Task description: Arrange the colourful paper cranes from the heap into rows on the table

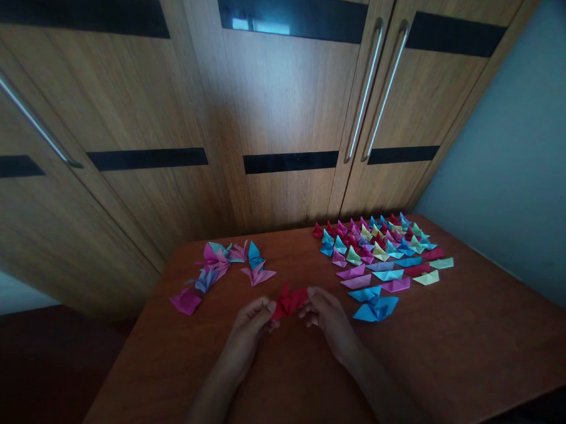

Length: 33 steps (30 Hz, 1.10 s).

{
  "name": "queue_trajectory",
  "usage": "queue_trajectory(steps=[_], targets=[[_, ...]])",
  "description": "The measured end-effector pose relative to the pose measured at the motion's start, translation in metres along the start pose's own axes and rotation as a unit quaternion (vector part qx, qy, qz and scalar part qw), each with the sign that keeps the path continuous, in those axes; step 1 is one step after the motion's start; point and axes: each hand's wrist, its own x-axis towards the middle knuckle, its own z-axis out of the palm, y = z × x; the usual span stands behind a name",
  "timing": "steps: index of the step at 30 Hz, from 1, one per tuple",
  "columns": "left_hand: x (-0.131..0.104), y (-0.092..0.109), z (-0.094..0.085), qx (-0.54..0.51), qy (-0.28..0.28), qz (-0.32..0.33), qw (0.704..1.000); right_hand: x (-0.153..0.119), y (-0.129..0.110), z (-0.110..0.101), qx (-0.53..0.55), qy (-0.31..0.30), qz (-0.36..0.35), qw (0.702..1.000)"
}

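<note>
A red folded paper piece (287,302), shaped like an origami crane or boat with a raised point in its middle, is held above the front part of the table. My left hand (254,319) pinches its left end between thumb and fingers. Its right end is pinched by my right hand (326,316). Just right of that hand lie blue folded papers (376,308). Further left sits a loose cluster of pink, blue and teal folded papers (214,260), with a magenta one (186,301) nearest the table's left edge.
Rows of many-coloured paper boats (367,255) stand at the back right, with flatter folded pieces (391,274) in front of them. The brown wooden table (291,393) meets a wooden cabinet (278,100) with metal handles (364,89). A pale wall (520,164) borders the right side.
</note>
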Motion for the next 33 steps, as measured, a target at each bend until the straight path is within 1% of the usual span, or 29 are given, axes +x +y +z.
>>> queue_trajectory(steps=[3,6,9,13,17,22,27,30,33], targets=[[0.0019,-0.0029,0.0003,0.015,-0.008,-0.015,1.000,0.0010,0.0020,-0.0008,-0.040,0.020,-0.026,0.999],[0.0057,-0.0056,0.0008,0.009,0.017,-0.044,0.999,0.0030,0.0026,-0.0022,-0.074,0.034,-0.053,0.995],[0.0075,-0.0061,0.0026,0.037,0.031,-0.043,0.998,0.0040,0.0024,-0.0020,-0.104,0.041,-0.073,0.991],[0.0053,-0.0035,0.0055,0.066,0.014,-0.024,0.997,0.0029,0.0007,-0.0006,-0.092,0.029,-0.082,0.992],[0.0043,-0.0021,0.0055,0.066,0.011,-0.031,0.997,0.0017,-0.0006,-0.0008,-0.082,0.018,-0.084,0.993],[0.0057,-0.0035,0.0052,0.066,0.007,-0.041,0.997,0.0024,0.0013,0.0011,-0.065,0.031,-0.078,0.994],[0.0058,-0.0046,0.0061,0.078,0.002,-0.038,0.996,0.0004,0.0018,0.0054,-0.066,0.003,-0.061,0.996],[0.0049,-0.0037,0.0067,0.068,-0.006,-0.041,0.997,-0.0016,0.0022,0.0051,-0.042,0.003,-0.038,0.998],[0.0037,-0.0024,0.0073,0.055,-0.001,-0.051,0.997,-0.0022,0.0031,0.0031,0.008,-0.004,-0.013,1.000]])
